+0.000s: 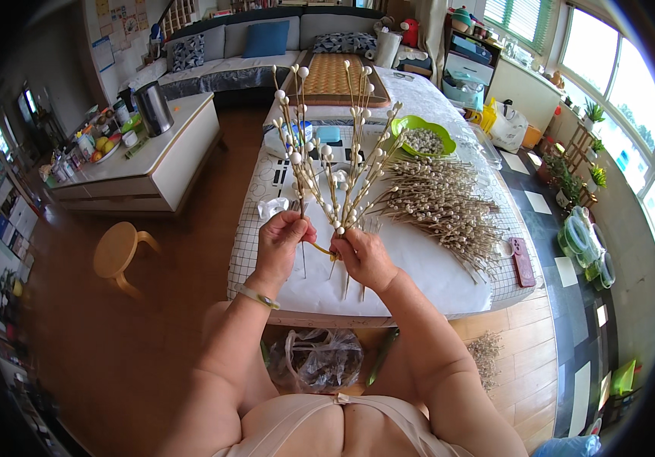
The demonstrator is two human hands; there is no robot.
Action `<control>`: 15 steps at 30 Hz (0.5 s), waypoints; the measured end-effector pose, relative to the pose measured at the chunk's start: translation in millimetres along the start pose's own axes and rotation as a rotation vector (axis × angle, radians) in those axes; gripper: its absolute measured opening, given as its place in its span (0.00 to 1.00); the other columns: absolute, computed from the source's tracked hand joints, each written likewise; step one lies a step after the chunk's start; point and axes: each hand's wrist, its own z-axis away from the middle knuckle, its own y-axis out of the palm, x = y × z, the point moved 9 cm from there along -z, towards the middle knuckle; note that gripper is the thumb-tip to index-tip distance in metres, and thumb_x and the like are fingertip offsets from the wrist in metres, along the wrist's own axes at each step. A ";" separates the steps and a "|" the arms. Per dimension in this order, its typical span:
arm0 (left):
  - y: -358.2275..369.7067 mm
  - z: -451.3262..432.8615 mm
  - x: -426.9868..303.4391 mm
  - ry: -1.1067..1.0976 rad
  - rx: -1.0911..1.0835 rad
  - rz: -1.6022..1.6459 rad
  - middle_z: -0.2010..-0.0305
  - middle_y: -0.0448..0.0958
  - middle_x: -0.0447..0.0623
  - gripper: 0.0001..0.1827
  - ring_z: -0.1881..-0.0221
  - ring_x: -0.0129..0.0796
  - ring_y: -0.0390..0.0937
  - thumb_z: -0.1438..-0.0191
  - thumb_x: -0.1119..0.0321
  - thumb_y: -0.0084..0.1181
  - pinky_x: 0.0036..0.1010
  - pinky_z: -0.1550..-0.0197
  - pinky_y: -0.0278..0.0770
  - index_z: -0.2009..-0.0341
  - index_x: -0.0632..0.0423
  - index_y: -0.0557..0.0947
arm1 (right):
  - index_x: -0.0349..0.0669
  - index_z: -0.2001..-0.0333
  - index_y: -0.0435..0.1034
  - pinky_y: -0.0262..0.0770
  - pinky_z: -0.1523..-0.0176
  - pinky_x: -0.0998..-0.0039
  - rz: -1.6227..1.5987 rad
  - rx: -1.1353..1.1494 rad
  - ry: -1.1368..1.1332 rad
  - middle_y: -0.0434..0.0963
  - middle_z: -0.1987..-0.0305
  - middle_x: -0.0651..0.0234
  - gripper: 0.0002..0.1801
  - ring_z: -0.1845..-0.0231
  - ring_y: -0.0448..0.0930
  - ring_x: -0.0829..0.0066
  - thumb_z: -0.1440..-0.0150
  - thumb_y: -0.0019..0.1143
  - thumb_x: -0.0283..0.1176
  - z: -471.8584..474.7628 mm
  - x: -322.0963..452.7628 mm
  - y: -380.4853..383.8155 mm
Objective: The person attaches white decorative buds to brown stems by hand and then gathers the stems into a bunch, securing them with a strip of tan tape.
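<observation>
My left hand (280,243) pinches a thin brown stem with white berry-like beads (296,157) along it. Its bare end hangs below my fingers. In my right hand (368,260) is a bunch of similar beaded stems (340,230), fanning out upward, with bare ends poking out below the fist. A narrow yellowish strip (322,249), tape or wire, runs between both hands. Beneath them lies a white sheet (407,291) on the table. To the right of my right hand is a large pile of small-beaded stems (447,200).
A green bowl (448,137) of small beads stands behind the pile. A phone (523,263) lies at the table's right edge. Crumpled white tissue (273,208) and a blue box (327,135) are on the table. Below its front edge sits a clear plastic bag (327,357). A wooden stool (116,248) stands left.
</observation>
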 end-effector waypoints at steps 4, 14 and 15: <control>1.0 4.3 1.1 -0.022 -0.008 -0.021 0.73 0.74 0.49 0.08 0.71 0.30 0.72 0.46 0.67 0.52 0.23 0.64 0.71 0.68 0.59 0.74 | 0.38 0.76 0.64 0.68 0.75 0.61 0.007 0.027 0.026 0.73 0.79 0.58 0.07 0.79 0.73 0.53 0.47 0.49 0.27 2.6 -3.0 5.2; 6.0 10.6 -1.3 -0.008 0.044 -0.039 0.73 0.74 0.51 0.12 0.71 0.31 0.71 0.46 0.64 0.54 0.24 0.64 0.70 0.69 0.61 0.73 | 0.38 0.73 0.65 0.69 0.73 0.63 0.005 0.078 -0.032 0.73 0.79 0.59 0.04 0.78 0.74 0.56 0.47 0.46 0.25 5.1 2.7 6.8; 7.0 11.2 -1.6 -0.006 0.048 -0.036 0.73 0.74 0.51 0.12 0.71 0.30 0.71 0.46 0.63 0.54 0.24 0.64 0.70 0.70 0.61 0.73 | 0.38 0.72 0.66 0.70 0.73 0.65 0.020 0.100 -0.032 0.73 0.78 0.60 0.03 0.77 0.75 0.57 0.46 0.44 0.24 5.9 2.2 7.6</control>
